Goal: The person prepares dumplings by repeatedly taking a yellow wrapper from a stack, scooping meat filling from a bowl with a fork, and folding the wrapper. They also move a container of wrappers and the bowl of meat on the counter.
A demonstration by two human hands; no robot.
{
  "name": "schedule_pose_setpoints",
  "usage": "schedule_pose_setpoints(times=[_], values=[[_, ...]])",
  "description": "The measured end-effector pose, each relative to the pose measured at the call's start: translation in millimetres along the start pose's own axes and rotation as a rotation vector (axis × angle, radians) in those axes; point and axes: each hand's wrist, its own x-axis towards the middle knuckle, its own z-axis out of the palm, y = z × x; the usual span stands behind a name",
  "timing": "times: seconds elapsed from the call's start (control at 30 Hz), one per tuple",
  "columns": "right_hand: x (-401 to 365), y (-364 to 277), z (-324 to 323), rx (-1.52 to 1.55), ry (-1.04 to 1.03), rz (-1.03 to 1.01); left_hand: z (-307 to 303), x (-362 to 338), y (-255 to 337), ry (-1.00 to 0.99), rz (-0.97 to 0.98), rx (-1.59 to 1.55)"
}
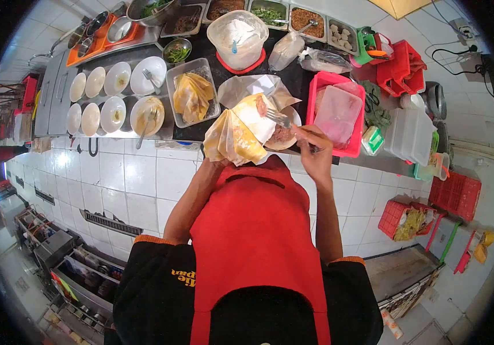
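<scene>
My left hand [217,163] is mostly hidden beneath a fanned stack of yellowish dumpling wrappers [232,137], which it holds up near the counter's front edge. A pale wrapper [252,121] lies on top, with a dab of pinkish filling [261,106] near its far edge. In my right hand [315,150] is a metal fork [278,118], its tines close to that filling. Partly covered by the wrappers, a bowl of minced filling [283,138] sits just under the fork. Behind it lies a sheet of brownish paper [284,95].
Left of my hands stands a clear tray with more wrappers [192,98], then several white bowls [113,114]. A pink tub [336,115] is at the right. A white bucket of powder [238,40] and metal food pans [267,12] line the back.
</scene>
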Motion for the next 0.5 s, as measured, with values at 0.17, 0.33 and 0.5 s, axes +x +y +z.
schedule_pose_setpoints(times=[0.17, 0.33, 0.5], values=[[12.4, -40.8, -32.4, 0.113, -0.078, 0.151, 24.5, 2.1, 25.5, 0.135, 0.107, 0.259], [23.4, -42.4, -36.1, 0.007, -0.158, 0.196, -0.4, 11.4, -6.4, 0.149, 0.015, 0.133], [32.7, -22.1, -37.9, 0.08, -0.062, 0.299, 30.6, 27.2, -8.5, 0.07, -0.047, -0.137]])
